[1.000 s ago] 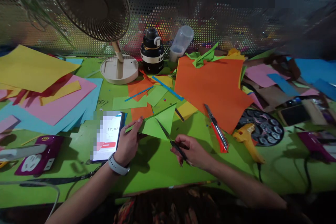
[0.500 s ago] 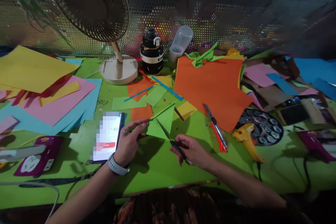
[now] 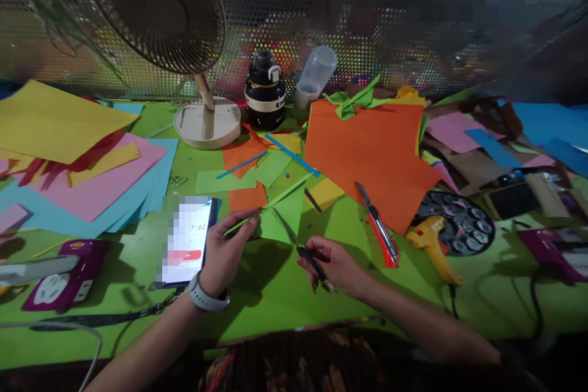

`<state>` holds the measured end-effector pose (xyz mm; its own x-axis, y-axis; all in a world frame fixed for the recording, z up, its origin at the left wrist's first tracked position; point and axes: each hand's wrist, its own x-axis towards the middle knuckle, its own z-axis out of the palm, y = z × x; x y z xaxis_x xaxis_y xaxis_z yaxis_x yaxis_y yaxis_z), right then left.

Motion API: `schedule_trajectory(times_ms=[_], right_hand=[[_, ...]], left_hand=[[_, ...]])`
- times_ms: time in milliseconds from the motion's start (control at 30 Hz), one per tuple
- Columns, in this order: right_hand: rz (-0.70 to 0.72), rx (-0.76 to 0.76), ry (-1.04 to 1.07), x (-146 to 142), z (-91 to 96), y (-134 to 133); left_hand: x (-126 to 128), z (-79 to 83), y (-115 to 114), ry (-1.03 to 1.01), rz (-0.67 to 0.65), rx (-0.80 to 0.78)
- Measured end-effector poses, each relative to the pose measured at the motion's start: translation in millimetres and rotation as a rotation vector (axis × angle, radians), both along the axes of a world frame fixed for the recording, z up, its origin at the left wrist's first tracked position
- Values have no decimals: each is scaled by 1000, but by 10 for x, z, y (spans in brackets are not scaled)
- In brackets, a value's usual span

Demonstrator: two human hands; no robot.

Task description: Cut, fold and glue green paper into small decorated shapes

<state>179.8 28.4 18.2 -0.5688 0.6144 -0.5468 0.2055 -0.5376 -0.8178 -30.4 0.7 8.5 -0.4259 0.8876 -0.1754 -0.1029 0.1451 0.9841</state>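
Note:
A narrow strip of green paper (image 3: 285,192) is pinched between the fingers of my left hand (image 3: 230,246), which wears a pale watch band at the wrist. The strip slants up to the right. My right hand (image 3: 331,263) is closed around the handles of dark scissors (image 3: 291,233), whose blades point up and left near the strip; whether they touch it I cannot tell. Beneath both lies a light green paper sheet (image 3: 281,226) on the green table. Thin blue strips (image 3: 294,155) and a yellow piece (image 3: 328,193) lie just beyond.
A lit phone (image 3: 186,245) lies beside my left forearm. Orange paper (image 3: 362,153), a red utility knife (image 3: 380,229) and a yellow glue gun (image 3: 434,245) are to the right. Behind stand a fan (image 3: 206,125), a black bottle (image 3: 265,95) and a clear container (image 3: 316,73). Coloured sheets (image 3: 68,122) pile up left.
My left hand has shifted slightly, and the green strip now extends a little farther up and right. My right hand and the scissors have barely moved.

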Motion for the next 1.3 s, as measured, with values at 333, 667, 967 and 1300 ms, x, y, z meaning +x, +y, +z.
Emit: schedule_trajectory(times_ms=[333,667,967,1300], right_hand=[[24,2,1,1,25,-5],[29,27,32,31,-64,-16],[4,76,10,35,-82,23],[222,345,-307,586,239,460]], left_hand=[[-9,-11,-8,74,-4,29],[-28,-27,-5,97,-31,57],[-41,-43,26,107,-34,73],[-63,-29,64,-35,-41,68]])
